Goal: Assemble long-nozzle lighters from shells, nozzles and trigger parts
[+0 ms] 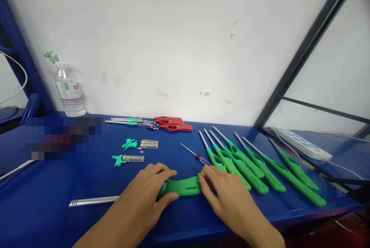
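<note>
A green long-nosed lighter (182, 187) lies flat on the blue table (58, 186), its metal tube (92, 201) pointing left. My left hand (147, 192) rests over the front of its green handle, fingers curled round it. My right hand (222, 194) touches the handle's right end with pinched fingertips. A small red-handled screwdriver (195, 155) lies just behind my right hand.
Several finished green lighters (260, 171) lie in a row at the right. Red lighter shells (173, 124), green triggers and clear fuel tanks (133, 151) sit farther back. A water bottle (69, 92) stands by the wall at left, a power strip (300, 144) at right.
</note>
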`<state>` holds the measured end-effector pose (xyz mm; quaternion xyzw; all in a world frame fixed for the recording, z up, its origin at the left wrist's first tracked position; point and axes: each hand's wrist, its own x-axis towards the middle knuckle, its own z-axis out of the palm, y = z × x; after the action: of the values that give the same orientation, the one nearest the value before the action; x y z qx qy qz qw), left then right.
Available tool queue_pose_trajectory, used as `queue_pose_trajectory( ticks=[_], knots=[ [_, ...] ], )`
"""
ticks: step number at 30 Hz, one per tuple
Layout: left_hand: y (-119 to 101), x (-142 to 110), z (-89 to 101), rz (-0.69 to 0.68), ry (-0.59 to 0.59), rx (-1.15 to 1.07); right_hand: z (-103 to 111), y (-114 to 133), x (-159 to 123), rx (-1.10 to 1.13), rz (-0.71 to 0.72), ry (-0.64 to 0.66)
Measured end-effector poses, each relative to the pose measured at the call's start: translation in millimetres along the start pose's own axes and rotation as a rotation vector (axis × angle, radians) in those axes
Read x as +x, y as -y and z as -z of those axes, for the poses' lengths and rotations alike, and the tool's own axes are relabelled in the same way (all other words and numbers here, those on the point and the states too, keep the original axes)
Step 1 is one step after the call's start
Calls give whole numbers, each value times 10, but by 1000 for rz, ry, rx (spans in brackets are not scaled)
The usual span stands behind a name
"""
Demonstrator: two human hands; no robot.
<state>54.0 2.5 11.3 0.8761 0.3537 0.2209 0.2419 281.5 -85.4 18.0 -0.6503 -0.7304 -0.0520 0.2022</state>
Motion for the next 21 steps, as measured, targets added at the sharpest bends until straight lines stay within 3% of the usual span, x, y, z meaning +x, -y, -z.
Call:
queue_pose_trajectory(
  ticks=[7, 21],
  knots=[
    [-106, 31, 66, 21, 147, 49, 15, 26, 6, -16, 28, 29],
    [-136, 61, 101, 46, 205, 49, 13, 34, 22, -17, -21, 23]
  ],
)
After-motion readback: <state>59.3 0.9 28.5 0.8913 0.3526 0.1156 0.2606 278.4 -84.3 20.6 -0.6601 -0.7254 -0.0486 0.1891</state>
